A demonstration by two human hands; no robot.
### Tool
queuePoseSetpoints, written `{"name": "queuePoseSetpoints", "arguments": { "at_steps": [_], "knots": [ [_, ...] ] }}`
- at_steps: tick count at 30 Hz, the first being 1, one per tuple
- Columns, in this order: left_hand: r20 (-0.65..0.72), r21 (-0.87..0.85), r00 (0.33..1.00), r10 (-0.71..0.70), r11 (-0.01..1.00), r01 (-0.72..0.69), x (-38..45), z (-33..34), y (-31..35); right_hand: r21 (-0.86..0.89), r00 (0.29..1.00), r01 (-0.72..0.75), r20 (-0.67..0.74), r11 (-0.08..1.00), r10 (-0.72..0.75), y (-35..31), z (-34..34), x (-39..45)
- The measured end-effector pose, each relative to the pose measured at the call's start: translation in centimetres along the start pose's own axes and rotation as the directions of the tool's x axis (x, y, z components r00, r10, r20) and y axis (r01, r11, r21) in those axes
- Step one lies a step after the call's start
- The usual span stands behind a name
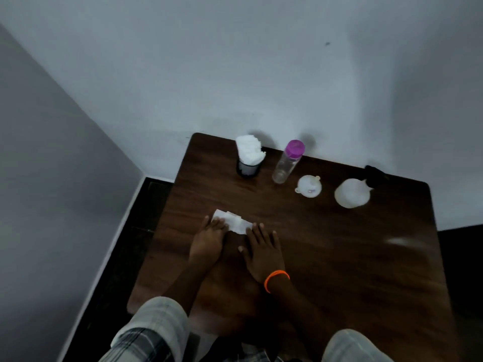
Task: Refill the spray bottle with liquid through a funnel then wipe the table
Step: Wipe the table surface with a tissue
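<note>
Pressing white tissue [232,222] flat on surface [339,257], left hand [209,239] and right hand [261,250] side by side, fingers straight; beyond, tissue holder [248,159], purple-capped bottle [287,162], funnel [309,186], spray bottle [351,192] standing well apart.

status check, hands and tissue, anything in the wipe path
Left hand and right hand flat, pressing tissue on table. Spray bottle and funnel stand apart behind. Path clear.
</note>
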State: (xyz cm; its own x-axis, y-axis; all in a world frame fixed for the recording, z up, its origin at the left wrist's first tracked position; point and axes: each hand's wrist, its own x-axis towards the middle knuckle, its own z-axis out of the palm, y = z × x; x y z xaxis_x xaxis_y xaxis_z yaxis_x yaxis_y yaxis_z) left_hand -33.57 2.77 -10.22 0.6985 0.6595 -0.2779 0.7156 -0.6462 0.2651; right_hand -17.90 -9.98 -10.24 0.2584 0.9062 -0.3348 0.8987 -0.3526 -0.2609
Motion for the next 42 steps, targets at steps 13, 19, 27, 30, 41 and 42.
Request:
{"name": "queuePoseSetpoints", "arguments": {
  "at_steps": [13,19,27,30,41,42],
  "knots": [
    [-0.107,-0.364,0.936,-0.335,0.889,0.277,-11.2,1.9,-3.4,0.335,0.994,0.097,0.02,0.937,-0.11,-8.8,0.3,2.2],
    [-0.113,-0.699,0.793,-0.598,0.616,0.365,-8.9,-0.8,-1.7,0.456,0.992,-0.053,0.128,0.888,-0.006,-11.4,0.0,4.0],
    [0.107,-0.752,0.761,-0.64,0.449,0.483,-6.6,-2.0,-0.2,0.683,0.96,-0.226,0.275,0.695,0.043,-12.0,1.1,4.7],
    [0.248,-0.835,0.736,-0.63,0.246,0.492,-6.7,-1.4,-0.1,0.756,0.935,-0.323,0.349,0.569,0.067,-10.8,2.0,4.7],
    [0.331,-0.897,0.817,-0.472,0.112,0.428,-1.5,-1.6,5.8,0.906,0.922,-0.371,0.333,0.203,0.198,-0.2,-3.5,1.1],
    [0.362,-0.89,0.818,-0.447,0.093,0.445,-1.0,-2.2,7.1,0.914,0.923,-0.355,0.31,0.194,0.228,1.0,-4.1,0.4]
  ]
}}
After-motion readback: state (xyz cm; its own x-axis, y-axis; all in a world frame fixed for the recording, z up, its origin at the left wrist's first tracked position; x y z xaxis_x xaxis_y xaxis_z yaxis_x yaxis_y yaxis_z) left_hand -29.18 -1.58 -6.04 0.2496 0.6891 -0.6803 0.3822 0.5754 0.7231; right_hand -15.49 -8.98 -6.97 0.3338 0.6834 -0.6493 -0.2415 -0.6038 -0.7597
